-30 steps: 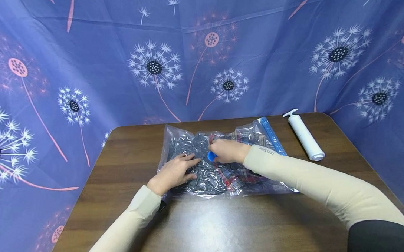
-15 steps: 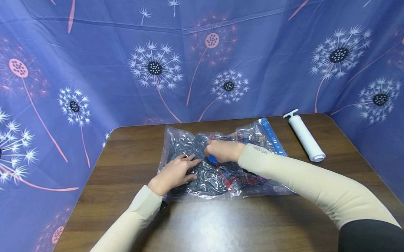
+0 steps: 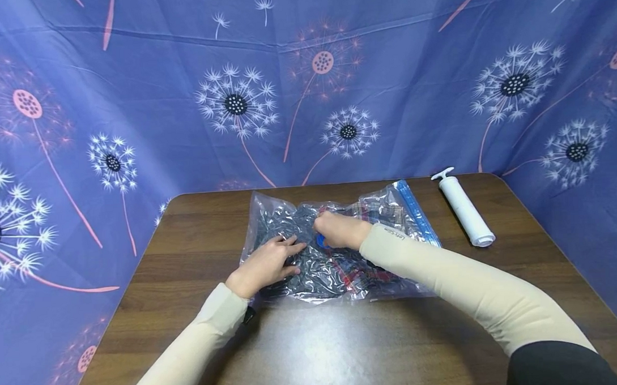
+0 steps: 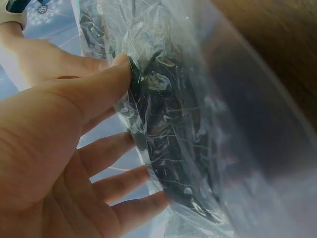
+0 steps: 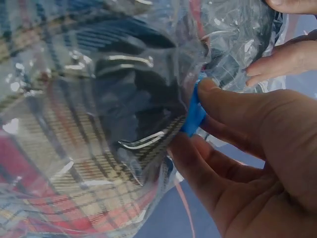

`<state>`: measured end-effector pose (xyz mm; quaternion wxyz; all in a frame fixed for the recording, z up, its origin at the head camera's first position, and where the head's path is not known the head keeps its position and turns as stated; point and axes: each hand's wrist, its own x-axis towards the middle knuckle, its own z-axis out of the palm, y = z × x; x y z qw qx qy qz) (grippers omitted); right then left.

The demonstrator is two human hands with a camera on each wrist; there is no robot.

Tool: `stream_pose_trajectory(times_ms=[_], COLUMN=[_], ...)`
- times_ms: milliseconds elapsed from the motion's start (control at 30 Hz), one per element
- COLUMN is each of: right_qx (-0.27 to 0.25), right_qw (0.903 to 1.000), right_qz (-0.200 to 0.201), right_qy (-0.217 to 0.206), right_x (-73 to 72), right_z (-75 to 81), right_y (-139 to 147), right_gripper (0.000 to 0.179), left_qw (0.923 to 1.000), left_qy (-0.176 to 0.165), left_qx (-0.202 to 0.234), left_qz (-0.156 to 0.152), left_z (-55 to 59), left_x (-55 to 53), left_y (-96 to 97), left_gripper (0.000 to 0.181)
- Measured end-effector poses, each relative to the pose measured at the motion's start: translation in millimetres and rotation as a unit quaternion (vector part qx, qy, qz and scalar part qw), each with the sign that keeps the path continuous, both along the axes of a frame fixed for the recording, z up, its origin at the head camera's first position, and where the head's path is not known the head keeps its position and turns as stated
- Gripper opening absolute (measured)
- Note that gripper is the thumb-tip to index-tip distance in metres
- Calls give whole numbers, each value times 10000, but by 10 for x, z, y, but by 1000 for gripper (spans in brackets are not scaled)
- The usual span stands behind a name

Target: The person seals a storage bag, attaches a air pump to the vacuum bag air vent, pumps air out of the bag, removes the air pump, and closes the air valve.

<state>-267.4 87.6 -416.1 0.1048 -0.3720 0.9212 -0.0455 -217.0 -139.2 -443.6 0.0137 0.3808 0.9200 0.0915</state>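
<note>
A clear plastic vacuum storage bag (image 3: pixel 316 280) lies flat on the table, with dark grey cloth (image 4: pixel 168 134) in its left half and plaid cloth (image 5: pixel 79 168) in its right half. My right hand (image 3: pixel 342 230) pinches a round blue valve cap (image 5: pixel 194 111) near the middle of the bag. In the head view the fingers cover much of that cap. My left hand (image 3: pixel 267 265) rests on the left part of the bag with its fingers spread, and in the left wrist view the fingertips (image 4: pixel 156 198) touch the plastic.
A white hand pump (image 3: pixel 467 212) with a T-shaped handle lies at the right back of the brown wooden table (image 3: pixel 187 236). Along the bag's right end runs a blue zip strip (image 3: pixel 417 212). A blue dandelion-print curtain (image 3: pixel 295 102) hangs behind and beside the table.
My right hand has shifted slightly left and its wrist has turned, while its fingers stay on the blue cap. The left hand, the bag and the pump look unmoved.
</note>
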Motion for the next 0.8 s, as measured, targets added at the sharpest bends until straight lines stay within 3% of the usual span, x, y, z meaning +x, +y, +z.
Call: stream_pose_trajectory(times_ms=[233,500,800], right_qx=[322,565,695], right_qw=[9995,9918,9839], right_qz=[-12,868,1430], right_qy=[39,750,818], right_x=[54,158,119], right_z=[0,106,49], right_y=[30,111,68], right_gripper=[38,38,31], left_qw=[10000,9997,9998], left_qy=[-94,-211,-185], left_qx=[-9,-99,-56], left_qz=[-8,39,8], left_z=[16,24,30], left_x=[-2,-12,-18], left_y=[17,12,14], left_gripper=[63,63,63])
